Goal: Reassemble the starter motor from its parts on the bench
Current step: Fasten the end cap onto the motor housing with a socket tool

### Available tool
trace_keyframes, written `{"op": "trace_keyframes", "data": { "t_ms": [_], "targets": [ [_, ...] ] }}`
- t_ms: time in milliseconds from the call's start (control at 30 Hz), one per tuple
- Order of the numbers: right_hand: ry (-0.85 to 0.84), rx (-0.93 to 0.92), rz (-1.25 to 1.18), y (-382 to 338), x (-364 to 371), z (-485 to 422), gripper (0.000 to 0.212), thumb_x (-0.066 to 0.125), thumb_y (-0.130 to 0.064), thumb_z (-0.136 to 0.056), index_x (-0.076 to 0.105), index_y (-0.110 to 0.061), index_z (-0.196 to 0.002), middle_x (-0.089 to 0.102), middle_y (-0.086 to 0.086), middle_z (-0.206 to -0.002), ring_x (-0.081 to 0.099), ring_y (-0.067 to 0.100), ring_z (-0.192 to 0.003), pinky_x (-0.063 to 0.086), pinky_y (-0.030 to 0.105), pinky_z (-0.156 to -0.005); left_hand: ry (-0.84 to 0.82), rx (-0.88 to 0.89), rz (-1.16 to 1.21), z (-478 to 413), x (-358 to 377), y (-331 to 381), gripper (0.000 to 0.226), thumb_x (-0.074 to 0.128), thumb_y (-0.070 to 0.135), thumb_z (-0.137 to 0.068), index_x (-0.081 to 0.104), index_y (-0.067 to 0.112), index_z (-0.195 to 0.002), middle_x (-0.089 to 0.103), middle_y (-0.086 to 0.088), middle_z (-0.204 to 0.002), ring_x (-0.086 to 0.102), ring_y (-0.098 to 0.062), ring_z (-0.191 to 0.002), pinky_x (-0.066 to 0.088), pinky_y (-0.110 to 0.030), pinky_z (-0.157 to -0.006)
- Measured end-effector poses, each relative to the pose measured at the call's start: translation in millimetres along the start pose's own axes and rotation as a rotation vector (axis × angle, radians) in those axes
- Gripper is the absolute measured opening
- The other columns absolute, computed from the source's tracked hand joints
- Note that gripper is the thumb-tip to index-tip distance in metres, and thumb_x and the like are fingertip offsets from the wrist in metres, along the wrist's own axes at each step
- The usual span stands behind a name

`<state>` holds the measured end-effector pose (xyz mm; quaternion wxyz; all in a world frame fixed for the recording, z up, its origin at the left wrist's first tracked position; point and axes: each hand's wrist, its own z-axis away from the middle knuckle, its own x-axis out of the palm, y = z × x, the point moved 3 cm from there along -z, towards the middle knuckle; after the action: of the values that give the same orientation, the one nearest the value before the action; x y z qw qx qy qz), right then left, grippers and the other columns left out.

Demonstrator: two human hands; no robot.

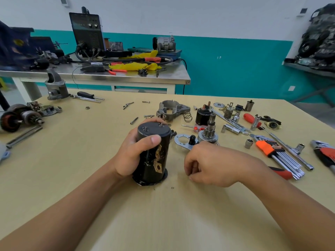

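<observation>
Scuffed black cylindrical motor housing (158,160) stands upright on the desk (72,160), left hand (132,154) wrapped around it; right hand (215,164) curled, contents unclear

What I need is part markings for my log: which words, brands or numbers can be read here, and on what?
No text here can be read well enough to quote.
Torn gold sticker on the black motor housing: no legible print.
Label on the orange hex key holder: there is print, but it is too blurred to read.
Front panel of the welder: markings are too small to read.
</observation>
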<state>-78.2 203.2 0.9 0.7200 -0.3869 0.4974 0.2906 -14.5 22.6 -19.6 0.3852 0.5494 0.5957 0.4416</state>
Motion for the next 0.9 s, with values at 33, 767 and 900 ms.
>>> {"op": "trace_keyframes", "data": {
  "t_ms": [33, 767, 900],
  "targets": [
    [0.001, -0.008, 0.018, 0, 0, 1, 0.009, 0.067, -0.023, -0.088, 0.074, -0.023, -0.094, 0.068, -0.013, -0.081, 0.065, 0.002, -0.073, 0.06, 0.026, -0.068, -0.002, 0.0, 0.003, 0, 0, 0, 0.061, 0.065, 0.042, -0.062, 0.058, 0.017, -0.117, 0.062, -0.01, -0.093, 0.059, -0.039, -0.089, 0.046, -0.049, -0.079],
    [0.562, -0.317, -0.772, -19, -28, -4, 0.013, 0.063, -0.02, -0.093, 0.07, -0.03, -0.096, 0.07, 0.0, -0.094, 0.066, 0.024, -0.095, 0.058, 0.052, -0.079, -0.151, 0.136, -0.098, 9, 15, 12, 0.086, 0.079, 0.064, -0.069, 0.054, -0.001, -0.12, 0.064, -0.009, -0.096, 0.061, -0.025, -0.086, 0.051, -0.038, -0.078],
    [0.547, -0.308, -0.749, -19, -30, -3, 0.01, 0.065, -0.026, -0.09, 0.073, -0.024, -0.096, 0.068, 0.008, -0.092, 0.063, 0.029, -0.09, 0.055, 0.055, -0.076, -0.143, 0.184, -0.123, 10, 16, 13, 0.089, 0.076, 0.066, -0.071, 0.054, -0.006, -0.119, 0.061, -0.025, -0.098, 0.058, -0.026, -0.089, 0.048, -0.035, -0.081]
  ]
}}
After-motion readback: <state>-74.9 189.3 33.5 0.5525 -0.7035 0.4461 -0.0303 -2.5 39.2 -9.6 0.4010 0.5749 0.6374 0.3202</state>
